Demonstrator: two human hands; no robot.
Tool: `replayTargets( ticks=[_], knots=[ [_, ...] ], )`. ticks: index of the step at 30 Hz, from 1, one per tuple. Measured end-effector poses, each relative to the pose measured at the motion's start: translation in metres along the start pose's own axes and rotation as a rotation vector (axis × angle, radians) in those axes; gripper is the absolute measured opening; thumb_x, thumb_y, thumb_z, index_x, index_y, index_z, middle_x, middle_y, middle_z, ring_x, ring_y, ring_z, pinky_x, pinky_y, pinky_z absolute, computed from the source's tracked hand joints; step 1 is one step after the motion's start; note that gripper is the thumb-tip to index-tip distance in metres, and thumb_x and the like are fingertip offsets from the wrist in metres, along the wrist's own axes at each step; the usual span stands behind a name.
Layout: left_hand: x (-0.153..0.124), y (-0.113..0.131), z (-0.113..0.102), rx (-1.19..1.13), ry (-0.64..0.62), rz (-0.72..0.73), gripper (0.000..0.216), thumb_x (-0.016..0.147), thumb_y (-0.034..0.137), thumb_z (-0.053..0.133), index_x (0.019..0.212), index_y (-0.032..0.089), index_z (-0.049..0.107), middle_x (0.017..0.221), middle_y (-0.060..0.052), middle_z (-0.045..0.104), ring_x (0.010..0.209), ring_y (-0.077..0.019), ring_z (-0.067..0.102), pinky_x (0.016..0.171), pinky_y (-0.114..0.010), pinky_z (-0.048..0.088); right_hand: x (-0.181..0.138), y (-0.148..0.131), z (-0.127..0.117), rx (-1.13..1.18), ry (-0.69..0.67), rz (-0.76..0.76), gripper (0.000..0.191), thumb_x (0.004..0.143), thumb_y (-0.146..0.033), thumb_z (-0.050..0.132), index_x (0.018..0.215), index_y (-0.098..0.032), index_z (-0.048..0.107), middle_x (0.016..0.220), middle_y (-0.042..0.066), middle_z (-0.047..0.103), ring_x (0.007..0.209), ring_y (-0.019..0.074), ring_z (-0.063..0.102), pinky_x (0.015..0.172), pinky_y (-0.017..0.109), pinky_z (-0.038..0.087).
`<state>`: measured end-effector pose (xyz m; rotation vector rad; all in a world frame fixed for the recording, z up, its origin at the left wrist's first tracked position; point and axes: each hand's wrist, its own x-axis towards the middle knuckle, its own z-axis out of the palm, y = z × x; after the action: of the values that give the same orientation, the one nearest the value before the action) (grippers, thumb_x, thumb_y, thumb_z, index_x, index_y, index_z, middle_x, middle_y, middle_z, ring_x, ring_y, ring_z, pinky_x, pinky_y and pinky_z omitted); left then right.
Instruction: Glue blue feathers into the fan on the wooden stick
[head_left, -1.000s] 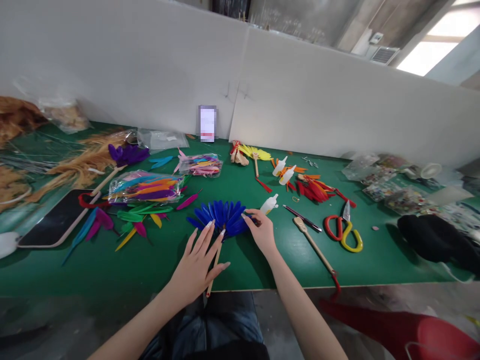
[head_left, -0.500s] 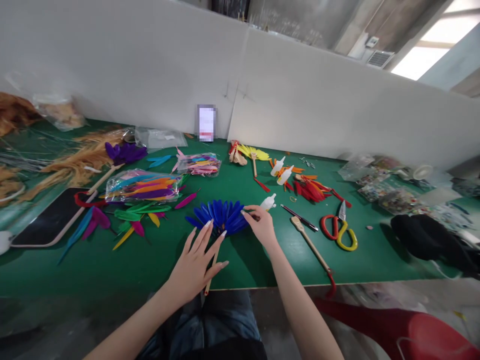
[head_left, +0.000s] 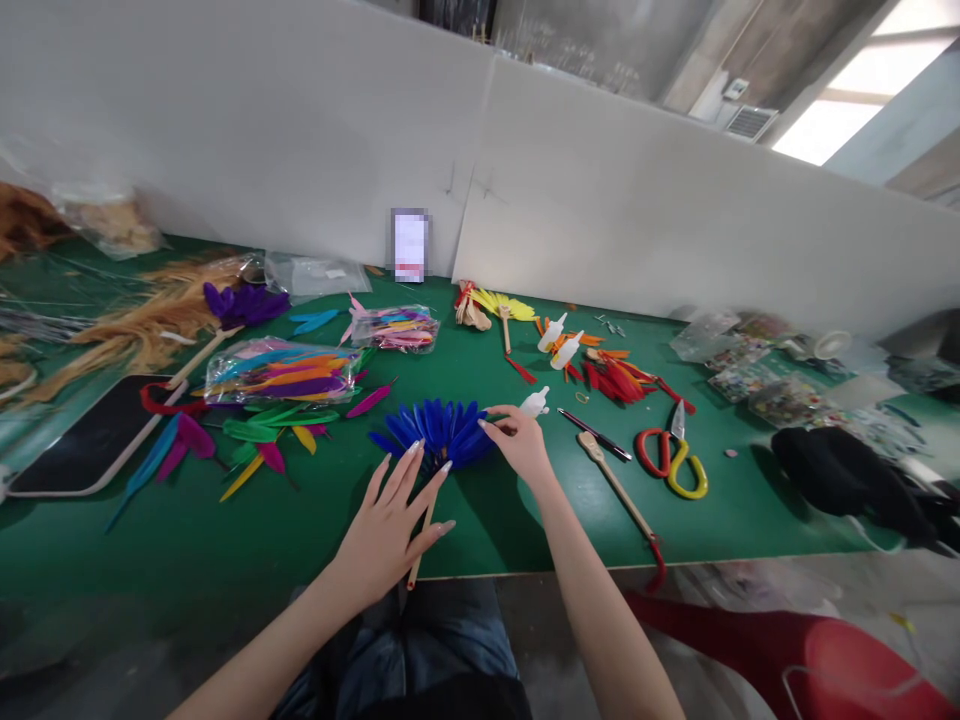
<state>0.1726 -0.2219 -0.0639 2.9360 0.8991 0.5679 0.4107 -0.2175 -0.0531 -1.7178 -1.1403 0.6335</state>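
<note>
A fan of blue feathers [head_left: 444,428] on a thin wooden stick [head_left: 418,545] lies at the table's front edge. My left hand [head_left: 390,525] rests palm down over the lower left of the fan, its fingers spread and their tips on the feather bases. At the fan's right side, my right hand [head_left: 516,443] pinches the outer end of a blue feather between thumb and forefinger. A white glue bottle [head_left: 535,402] lies just behind the right hand. Part of the fan's base is hidden under my left fingers.
On the green table are red-and-yellow scissors [head_left: 679,455], a pen [head_left: 594,434], a bare wooden stick [head_left: 616,486] with a red cord, a bag of colourful feathers [head_left: 281,372], a purple feather fan [head_left: 244,305] and a dark tablet [head_left: 94,435]. A red chair [head_left: 832,660] stands right.
The whole view has shifted slightly to the right, so things appear a little further left. Both hands keep nearly the same places on the blue fan.
</note>
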Motion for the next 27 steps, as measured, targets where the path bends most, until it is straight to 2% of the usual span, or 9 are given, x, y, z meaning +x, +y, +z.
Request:
replayTargets(
  ticks=[7,12,16,18,20,22,24,25,27],
  knots=[
    [0.001,0.0,-0.001,0.025,-0.019,0.001,0.062,0.091,0.052,0.041,0.146,0.026,0.026,0.153,-0.015,0.023,0.14,-0.0291,0.022,0.11,-0.048,0.018,0.004,-0.001,0.0,-0.026,-0.029,0.01,0.026,0.072,-0.039,0.066,0.087,-0.018,0.067,0.057,0.001,0.068,0.054,0.0179,0.061,0.056,0.03,0.047],
    [0.0,0.001,0.0,0.019,0.006,0.007,0.062,0.092,0.051,0.04,0.146,0.025,0.026,0.153,-0.013,0.024,0.139,-0.029,0.024,0.111,-0.047,0.018,-0.005,-0.005,-0.003,-0.045,0.01,0.017,0.029,0.077,-0.043,0.06,0.093,-0.019,0.066,0.067,0.003,0.07,0.06,0.0192,0.064,0.061,0.031,0.051],
    [0.001,0.0,0.001,0.006,0.01,-0.009,0.065,0.092,0.051,0.04,0.147,0.024,0.022,0.153,-0.013,0.021,0.14,-0.0291,0.022,0.112,-0.047,0.017,-0.034,-0.022,-0.018,-0.106,0.134,-0.005,0.035,0.081,-0.047,0.054,0.103,-0.021,0.064,0.089,0.009,0.071,0.083,0.0256,0.066,0.073,0.039,0.051],
    [0.001,-0.001,-0.001,-0.015,0.01,-0.026,0.066,0.092,0.05,0.041,0.148,0.023,0.019,0.154,-0.012,0.019,0.141,-0.029,0.019,0.112,-0.048,0.016,-0.056,-0.033,-0.027,0.011,0.257,-0.057,0.04,0.082,-0.051,0.052,0.106,-0.021,0.064,0.109,0.014,0.067,0.101,0.0284,0.063,0.081,0.042,0.05],
    [-0.001,0.001,-0.008,-0.081,0.024,-0.057,0.064,0.094,0.046,0.039,0.149,0.023,0.016,0.155,-0.01,0.018,0.142,-0.0285,0.015,0.113,-0.049,0.016,-0.083,-0.04,-0.034,0.378,0.349,-0.08,0.049,0.088,-0.056,0.035,0.111,-0.021,0.062,0.118,0.014,0.064,0.109,0.0276,0.061,0.087,0.047,0.05],
    [-0.004,0.008,-0.02,-0.273,0.046,-0.129,0.057,0.097,0.04,0.032,0.149,0.024,0.015,0.154,-0.007,0.022,0.142,-0.0267,0.014,0.113,-0.048,0.019,-0.11,-0.037,-0.039,0.703,0.517,-0.048,0.053,0.092,-0.056,0.021,0.119,-0.026,0.057,0.129,0.01,0.058,0.119,0.0252,0.055,0.094,0.052,0.046],
    [-0.007,0.023,-0.038,-0.636,0.03,-0.242,0.051,0.098,0.038,0.024,0.147,0.023,0.024,0.15,-0.006,0.033,0.141,-0.0238,0.021,0.111,-0.045,0.027,-0.137,-0.023,-0.046,0.835,0.698,0.029,0.044,0.093,-0.048,0.027,0.113,-0.029,0.06,0.129,0.007,0.058,0.12,0.0222,0.054,0.1,0.051,0.043],
    [-0.009,0.033,-0.046,-0.863,-0.005,-0.306,0.05,0.098,0.041,0.022,0.144,0.023,0.034,0.145,-0.006,0.041,0.137,-0.0232,0.03,0.109,-0.043,0.032,-0.15,-0.012,-0.051,0.868,0.717,0.088,0.039,0.091,-0.046,0.03,0.107,-0.03,0.063,0.12,0.007,0.062,0.114,0.0226,0.058,0.099,0.052,0.044],
    [-0.011,0.054,-0.062,-1.312,-0.172,-0.332,0.052,0.096,0.046,0.024,0.129,0.021,0.056,0.131,-0.007,0.058,0.124,-0.0236,0.049,0.105,-0.039,0.038,-0.177,0.017,-0.062,0.863,0.653,0.209,0.024,0.085,-0.036,0.042,0.082,-0.031,0.065,0.087,0.006,0.067,0.087,0.024,0.067,0.086,0.053,0.052]
  ],
)
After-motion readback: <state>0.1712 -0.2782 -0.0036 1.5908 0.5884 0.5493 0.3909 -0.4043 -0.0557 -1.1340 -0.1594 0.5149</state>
